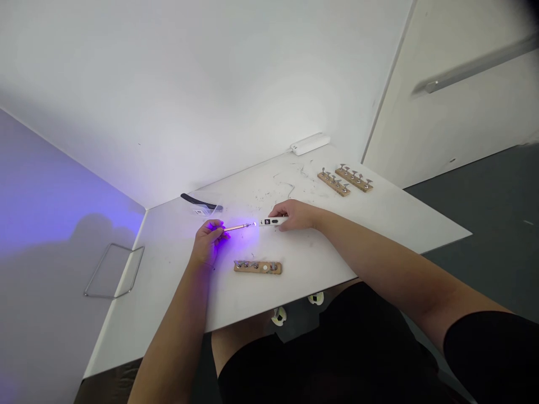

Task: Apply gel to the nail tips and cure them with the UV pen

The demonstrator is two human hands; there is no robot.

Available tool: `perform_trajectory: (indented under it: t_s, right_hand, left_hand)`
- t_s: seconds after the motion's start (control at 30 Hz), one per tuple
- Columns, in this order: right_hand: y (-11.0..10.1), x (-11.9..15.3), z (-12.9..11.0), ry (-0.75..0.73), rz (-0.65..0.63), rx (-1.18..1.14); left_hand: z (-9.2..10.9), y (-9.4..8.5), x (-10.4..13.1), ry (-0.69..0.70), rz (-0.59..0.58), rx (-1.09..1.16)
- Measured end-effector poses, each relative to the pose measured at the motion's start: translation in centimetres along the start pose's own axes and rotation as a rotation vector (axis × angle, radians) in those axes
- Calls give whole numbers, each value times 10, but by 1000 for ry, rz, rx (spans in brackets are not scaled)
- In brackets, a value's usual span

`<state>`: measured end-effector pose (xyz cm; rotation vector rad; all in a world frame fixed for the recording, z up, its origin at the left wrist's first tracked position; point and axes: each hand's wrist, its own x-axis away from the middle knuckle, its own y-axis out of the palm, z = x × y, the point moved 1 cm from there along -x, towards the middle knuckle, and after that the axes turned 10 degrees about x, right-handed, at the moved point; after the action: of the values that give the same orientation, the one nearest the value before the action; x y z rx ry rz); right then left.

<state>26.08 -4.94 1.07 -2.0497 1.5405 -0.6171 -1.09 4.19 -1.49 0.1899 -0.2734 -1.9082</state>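
Note:
Between the fingers of my left hand is a slim rose-gold pen-shaped tool, its tip pointing right at a small bright spot. My right hand grips a white handheld UV lamp with a small dark display and a dark button. The lamp's front end faces the pen tip across a small gap, and violet light falls on my left hand and the table. Nearer to me lies a wooden strip carrying several small metal-looking pieces and a white round spot.
Two more wooden strips with small upright pieces lie at the right. A black nail file and a clear packet are behind my left hand. Against the wall sits a white oblong box; a metal wire frame stands at left.

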Motion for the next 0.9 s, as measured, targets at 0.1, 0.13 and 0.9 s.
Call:
perform_trajectory:
  t_s: [0.1, 0.13, 0.9]
  right_hand:
    - [0, -1, 1, 2, -1, 1]
    - [0, -1, 1, 4, -1, 2]
    - [4, -5, 8, -19, 10, 10]
  left_hand:
    - [-1, -1, 0, 0, 0, 12]
    - [-1, -1, 0, 2, 4, 16]
    - [-1, 4, 1, 41, 68, -40]
